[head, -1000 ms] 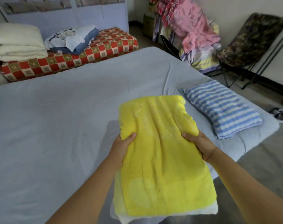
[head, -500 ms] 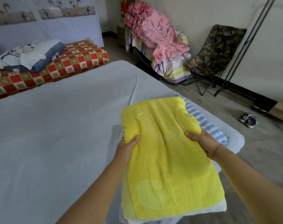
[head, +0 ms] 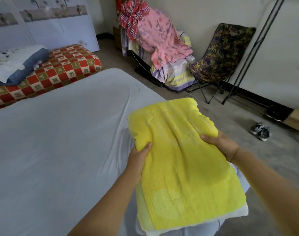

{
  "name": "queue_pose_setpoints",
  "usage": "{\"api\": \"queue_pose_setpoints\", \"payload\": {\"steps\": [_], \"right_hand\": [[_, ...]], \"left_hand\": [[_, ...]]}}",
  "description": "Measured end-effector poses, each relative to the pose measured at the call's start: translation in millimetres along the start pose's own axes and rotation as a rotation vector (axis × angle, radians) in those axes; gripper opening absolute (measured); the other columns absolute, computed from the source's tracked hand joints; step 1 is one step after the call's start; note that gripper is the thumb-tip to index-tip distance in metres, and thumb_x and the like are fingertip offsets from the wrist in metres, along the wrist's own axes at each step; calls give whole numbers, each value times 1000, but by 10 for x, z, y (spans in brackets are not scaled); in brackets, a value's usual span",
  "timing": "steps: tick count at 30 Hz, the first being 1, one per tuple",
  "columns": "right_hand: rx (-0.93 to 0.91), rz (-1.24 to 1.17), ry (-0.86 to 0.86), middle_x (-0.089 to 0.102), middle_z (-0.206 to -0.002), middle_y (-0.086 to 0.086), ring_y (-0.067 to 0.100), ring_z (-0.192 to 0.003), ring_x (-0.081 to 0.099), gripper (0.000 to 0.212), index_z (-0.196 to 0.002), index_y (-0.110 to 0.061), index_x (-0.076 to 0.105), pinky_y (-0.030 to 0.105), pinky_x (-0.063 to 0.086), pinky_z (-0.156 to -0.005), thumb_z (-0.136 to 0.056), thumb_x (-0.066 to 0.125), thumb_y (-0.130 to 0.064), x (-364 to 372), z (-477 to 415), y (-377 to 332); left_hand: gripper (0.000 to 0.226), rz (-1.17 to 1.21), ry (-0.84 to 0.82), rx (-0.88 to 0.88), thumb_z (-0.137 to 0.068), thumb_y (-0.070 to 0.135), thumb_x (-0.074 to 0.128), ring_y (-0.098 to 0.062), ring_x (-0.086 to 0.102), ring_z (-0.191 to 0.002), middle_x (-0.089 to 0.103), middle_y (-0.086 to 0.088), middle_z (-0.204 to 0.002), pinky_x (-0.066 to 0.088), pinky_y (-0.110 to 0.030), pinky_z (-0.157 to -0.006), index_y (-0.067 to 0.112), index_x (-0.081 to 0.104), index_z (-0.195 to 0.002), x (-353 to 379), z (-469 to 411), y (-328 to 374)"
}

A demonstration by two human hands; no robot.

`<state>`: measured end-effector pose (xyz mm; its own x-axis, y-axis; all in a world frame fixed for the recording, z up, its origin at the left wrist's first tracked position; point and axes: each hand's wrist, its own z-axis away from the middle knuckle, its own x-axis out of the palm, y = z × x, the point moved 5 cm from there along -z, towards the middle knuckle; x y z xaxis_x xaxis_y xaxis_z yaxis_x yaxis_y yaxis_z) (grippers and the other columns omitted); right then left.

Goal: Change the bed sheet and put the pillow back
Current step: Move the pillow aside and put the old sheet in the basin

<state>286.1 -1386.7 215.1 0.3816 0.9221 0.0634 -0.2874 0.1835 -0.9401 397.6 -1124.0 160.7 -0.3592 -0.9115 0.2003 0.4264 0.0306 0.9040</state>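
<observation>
The pale grey-blue sheet (head: 60,142) lies spread flat, faintly creased. Over its right edge the pillow (head: 184,160), fuzzy yellow on top with white at its near end, is held lengthwise, the left hand (head: 138,157) and right hand (head: 222,144) gripping its sides.

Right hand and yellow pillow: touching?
Touching. The head view shows the right hand gripping the yellow pillow at its right edge, thumb on top.

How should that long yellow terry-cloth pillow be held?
Grip the yellow terry-cloth pillow by its two long edges, one hand from each side, thumbs on top, as the left hand and right hand do. It is long and soft; a one-end grip would likely let it droop.
</observation>
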Motion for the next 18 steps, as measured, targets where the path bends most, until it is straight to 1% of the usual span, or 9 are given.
{"api": "queue_pose_setpoints", "payload": {"steps": [1, 4, 7, 9, 11, 13, 15, 17, 18], "right_hand": [[2, 20, -17, 76, -95, -1, 21, -83, 73, 73, -114, -25, 59, 30, 58, -59, -49, 89, -39, -92, -126, -38], [15, 48, -65, 75, -96, -1, 22, -85, 73, 73, -116, -25, 59, 32, 59, -61, -51, 87, -37, -356, -534, -131], [43, 106, -93, 73, -106, 1, 25, -94, 71, 85, -119, -28, 58, 38, 59, -72, -42, 91, -43, -623, -946, -155], [74, 106, -113, 72, -110, 3, 25, -96, 70, 76, -120, -27, 58, 40, 59, -74, -51, 88, -38, -812, -1192, -115], [104, 128, -117, 73, -109, 3, 26, -97, 70, 88, -120, -25, 59, 39, 59, -73, -41, 93, -44, -1016, -1426, -17], [131, 164, -124, 72, -111, 4, 27, -101, 69, 103, -120, -23, 60, 41, 58, -79, -28, 94, -51, -1190, -1624, 149], [186, 184, -108, 70, -115, 6, 29, -104, 68, 108, -126, -20, 57, 47, 55, -88, -29, 94, -51, -1367, -1765, 412], [239, 197, -63, 70, -115, 7, 29, -103, 68, 113, -129, -17, 56, 48, 53, -90, -29, 93, -54, -1559, -1847, 702], [246, 210, -41, 71, -112, 7, 28, -101, 68, 115, -127, -16, 58, 45, 54, -88, -26, 92, -60, -1640, -1877, 816]], "left_hand": [[71, 5, 7, -9, -71, 53, 78, -19, 66, -106, 69, 2, -118, 50, -47, -98, 28, 55, -133, 89, -104, -17], [75, 23, 70, -19, -68, 54, 80, -19, 66, -107, 68, 3, -119, 49, -47, -99, 26, 55, -132, 348, -372, -81], [55, 54, 158, -39, -78, 44, 76, -19, 65, -105, 68, 1, -117, 49, -45, -99, 25, 58, -126, 601, -624, -184], [50, 78, 209, -46, -81, 40, 74, -19, 65, -105, 68, 1, -117, 49, -45, -99, 24, 59, -126, 762, -783, -281], [61, 68, 248, -87, -78, 46, 76, -19, 65, -106, 67, 2, -119, 49, -45, -99, 22, 57, -131, 927, -913, -421], [79, 36, 297, -132, -63, 62, 79, -19, 65, -106, 68, 3, -118, 49, -46, -99, 25, 58, -129, 1044, -1038, -642], [93, -20, 351, -178, -46, 78, 75, -20, 66, -104, 69, 5, -115, 50, -47, -97, 29, 61, -124, 1109, -1151, -925], [93, -60, 349, -206, -45, 81, 72, -20, 66, -104, 69, 6, -115, 52, -47, -95, 33, 60, -123, 1180, -1232, -1135], [91, -61, 341, -213, -49, 79, 73, -19, 65, -105, 68, 6, -117, 52, -46, -95, 34, 58, -126, 1218, -1256, -1192]]}}
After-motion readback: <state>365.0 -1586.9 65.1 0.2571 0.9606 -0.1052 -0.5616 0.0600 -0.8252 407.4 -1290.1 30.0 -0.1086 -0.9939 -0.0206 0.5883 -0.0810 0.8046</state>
